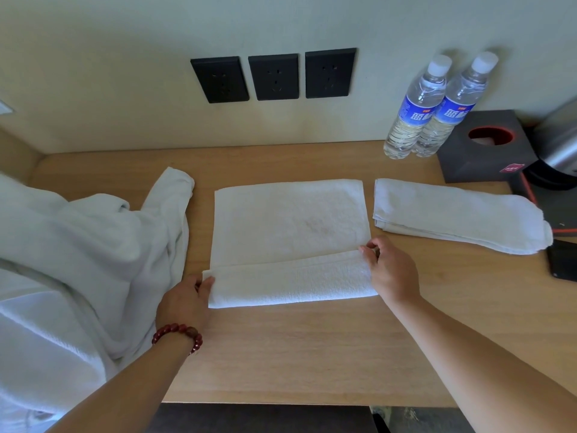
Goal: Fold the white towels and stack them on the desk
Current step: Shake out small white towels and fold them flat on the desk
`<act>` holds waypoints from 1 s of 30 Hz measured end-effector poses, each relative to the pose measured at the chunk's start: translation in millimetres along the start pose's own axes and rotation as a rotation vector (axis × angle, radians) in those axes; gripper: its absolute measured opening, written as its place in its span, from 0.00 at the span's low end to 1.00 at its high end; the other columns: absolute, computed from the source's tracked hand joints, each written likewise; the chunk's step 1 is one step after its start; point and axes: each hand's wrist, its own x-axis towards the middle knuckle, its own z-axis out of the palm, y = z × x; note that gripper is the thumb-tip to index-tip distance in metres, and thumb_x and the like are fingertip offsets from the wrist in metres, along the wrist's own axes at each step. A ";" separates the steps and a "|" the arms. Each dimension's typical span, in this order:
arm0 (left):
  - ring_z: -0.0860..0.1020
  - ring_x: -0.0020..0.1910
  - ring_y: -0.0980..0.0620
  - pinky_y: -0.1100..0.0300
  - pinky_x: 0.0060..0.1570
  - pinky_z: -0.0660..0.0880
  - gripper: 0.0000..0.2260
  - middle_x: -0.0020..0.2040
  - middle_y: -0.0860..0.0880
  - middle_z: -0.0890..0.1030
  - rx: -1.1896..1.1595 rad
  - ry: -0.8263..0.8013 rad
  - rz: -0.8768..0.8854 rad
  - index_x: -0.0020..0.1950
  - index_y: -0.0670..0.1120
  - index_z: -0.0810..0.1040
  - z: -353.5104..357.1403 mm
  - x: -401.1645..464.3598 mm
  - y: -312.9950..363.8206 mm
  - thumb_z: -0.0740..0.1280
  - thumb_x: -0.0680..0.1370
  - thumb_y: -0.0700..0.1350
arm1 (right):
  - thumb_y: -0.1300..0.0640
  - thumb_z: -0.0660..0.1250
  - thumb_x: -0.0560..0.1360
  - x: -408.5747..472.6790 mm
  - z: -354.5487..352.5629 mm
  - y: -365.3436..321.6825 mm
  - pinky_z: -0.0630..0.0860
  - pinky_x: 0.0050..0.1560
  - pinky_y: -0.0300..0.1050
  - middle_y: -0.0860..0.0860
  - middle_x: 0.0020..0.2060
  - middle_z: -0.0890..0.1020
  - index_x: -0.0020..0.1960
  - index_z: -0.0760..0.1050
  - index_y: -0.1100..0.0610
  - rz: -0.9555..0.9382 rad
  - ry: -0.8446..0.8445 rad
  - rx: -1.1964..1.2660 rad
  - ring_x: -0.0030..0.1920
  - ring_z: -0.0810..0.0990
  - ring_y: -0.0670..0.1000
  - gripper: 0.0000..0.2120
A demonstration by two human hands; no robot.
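hotel room: water bottles (437,107), tissue box (487,145), kettle (559,145) on desk (296,354).

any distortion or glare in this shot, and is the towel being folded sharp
Head view: wide-angle bending tilts the water bottles and wall sockets outward; soft, even light with faint shadows, a bright sheen on the kettle; the middle towel is sharp enough to show weave, while frame edges look softer.

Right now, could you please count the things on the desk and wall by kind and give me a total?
White towels: 3, namely the one being folded, the folded one and the loose pile
Water bottles: 2
Wall sockets: 3
Tissue box: 1
Kettle: 1
Total: 10
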 end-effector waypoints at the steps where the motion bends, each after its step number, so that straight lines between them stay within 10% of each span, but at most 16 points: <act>1: 0.73 0.42 0.49 0.56 0.45 0.71 0.18 0.43 0.47 0.80 -0.003 0.001 -0.004 0.61 0.46 0.79 -0.1 0.3 0.3 0.59 0.83 0.57 | 0.47 0.64 0.81 0.0 0.4 0.2 0.65 0.27 0.44 0.46 0.28 0.76 0.47 0.75 0.54 0.001 0.000 -0.004 0.28 0.75 0.47 0.11; 30: 0.73 0.41 0.51 0.57 0.43 0.68 0.16 0.39 0.51 0.77 -0.089 -0.005 -0.067 0.51 0.45 0.80 0.1 6.8 -0.4 0.64 0.81 0.57 | 0.45 0.66 0.79 -24.3 2.5 -0.2 0.67 0.30 0.41 0.44 0.33 0.77 0.57 0.75 0.54 0.057 0.055 0.053 0.33 0.77 0.46 0.14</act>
